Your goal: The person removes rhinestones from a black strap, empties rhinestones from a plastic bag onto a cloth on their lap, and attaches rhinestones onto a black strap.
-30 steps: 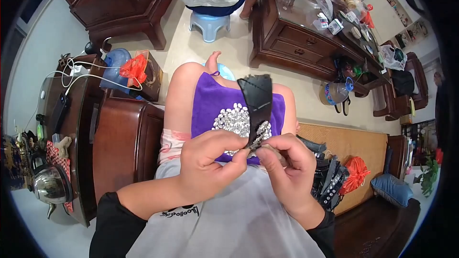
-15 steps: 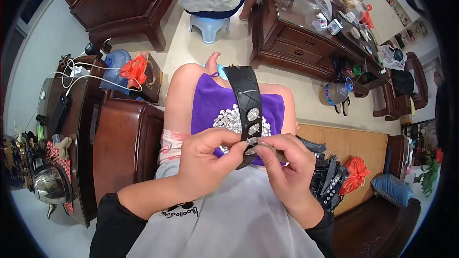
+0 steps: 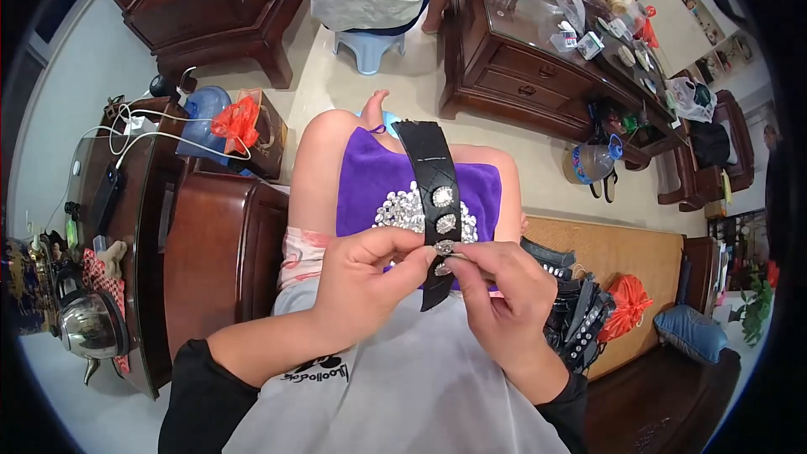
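A black quilted strap [image 3: 433, 170] stands nearly upright over my lap, with several round sparkling rhinestones [image 3: 443, 197] in a row down its lower part. My left hand [image 3: 370, 273] is closed, thumb and index finger pinching the strap's left edge beside a lower rhinestone. On the opposite edge, my right hand [image 3: 507, 284] pinches the strap by that same stone; its fingertips partly cover the spot, so any small item there cannot be made out. Behind the strap, a heap of loose rhinestones [image 3: 399, 212] lies on a purple cloth [image 3: 361, 176] across my thighs.
To my right, more black studded straps [image 3: 580, 319] and a red plastic bag [image 3: 626, 307] lie on a woven mat [image 3: 622, 244]. A kettle [image 3: 88, 328] stands at left. Ahead, a person sits on a blue stool [image 3: 368, 50] beside a wooden table [image 3: 504, 42].
The strap has turned slightly, so its rhinestones face me more and its lower end shows further. Both hands keep their pinch in nearly the same place. The seated person has leaned slightly left.
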A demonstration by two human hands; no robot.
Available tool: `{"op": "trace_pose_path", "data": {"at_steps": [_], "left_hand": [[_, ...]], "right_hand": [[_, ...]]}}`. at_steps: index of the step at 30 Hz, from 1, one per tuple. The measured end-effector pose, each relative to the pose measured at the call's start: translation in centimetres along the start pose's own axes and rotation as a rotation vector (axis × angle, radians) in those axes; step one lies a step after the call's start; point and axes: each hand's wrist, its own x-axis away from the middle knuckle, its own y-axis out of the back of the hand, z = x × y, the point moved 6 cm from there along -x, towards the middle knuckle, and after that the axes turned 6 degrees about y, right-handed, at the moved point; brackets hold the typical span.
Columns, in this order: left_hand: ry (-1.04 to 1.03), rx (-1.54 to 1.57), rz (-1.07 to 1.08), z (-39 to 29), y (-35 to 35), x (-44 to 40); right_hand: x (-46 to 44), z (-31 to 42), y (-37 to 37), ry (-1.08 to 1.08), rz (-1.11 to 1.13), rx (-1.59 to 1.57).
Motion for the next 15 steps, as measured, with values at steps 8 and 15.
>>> {"op": "trace_pose_path", "data": {"at_steps": [8,15], "left_hand": [[0.049,-0.040,0.012,0.4,0.6,-0.2],[0.099,0.103,-0.017,0.8,2.8,-1.3]], "right_hand": [[0.0,-1.5,0.1,-0.119,0.137,-0.097],[2.0,-11.2,-0.2,-0.436,0.056,-0.021]]}}
